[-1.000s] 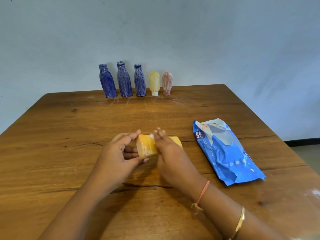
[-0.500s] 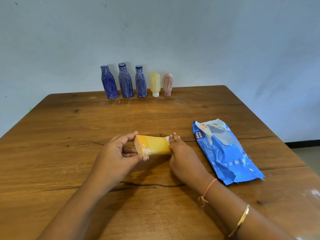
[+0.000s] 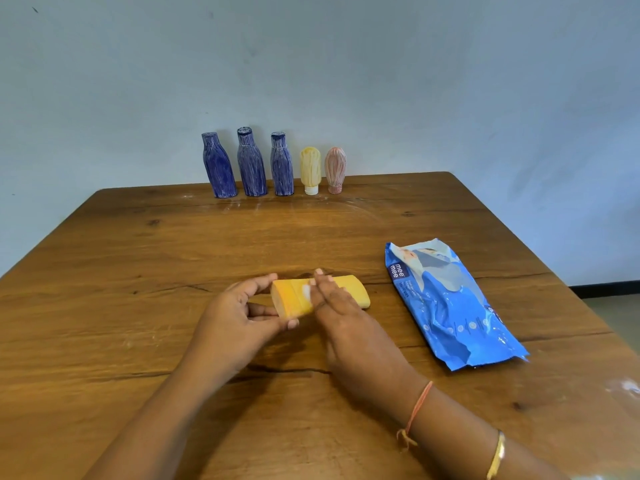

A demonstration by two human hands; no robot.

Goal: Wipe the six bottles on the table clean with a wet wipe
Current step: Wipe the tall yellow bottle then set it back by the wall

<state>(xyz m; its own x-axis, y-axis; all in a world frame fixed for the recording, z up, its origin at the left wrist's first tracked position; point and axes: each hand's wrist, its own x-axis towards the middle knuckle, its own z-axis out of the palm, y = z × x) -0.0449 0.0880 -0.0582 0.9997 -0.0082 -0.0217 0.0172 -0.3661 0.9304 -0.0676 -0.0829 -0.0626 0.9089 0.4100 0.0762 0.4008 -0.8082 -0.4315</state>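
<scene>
Nearest, on the right forearm: a gold bangle (image 3: 497,455) and, closer to the wrist, an orange thread (image 3: 417,407). Ahead of these, between both hands, on its side on the wooden table (image 3: 138,341): the orange bottle (image 3: 292,299). Grips its left end with the left hand (image 3: 239,317), thumb curled along the near edge, fingers curled over the far edge. Lays the right hand (image 3: 341,313) across the bottle's middle, fingers nearly straight, tips reaching past the far edge. Presses a white wet wipe (image 3: 306,291) against the bottle there, with only a small patch of it showing at the hand's left edge. Differs from half a second ago: right hand then at the bottle's right end with most of the body uncovered, now back over the middle and close to the left hand, leaving just the right end bare. Left-hand grip as before. To the right of the right hand, well apart from it: a blue wipes pack (image 3: 446,303), flat on the table, in the same spot. Far beyond both hands, in a row at the table's back edge, upright and unmoved: ahead of the left hand the left blue bottle (image 3: 219,168), middle blue bottle (image 3: 251,164) and right blue bottle (image 3: 281,166); ahead of the right hand a cream bottle (image 3: 310,168) on its white cap and, just beside it, a pink bottle (image 3: 335,168), narrow end down.
</scene>
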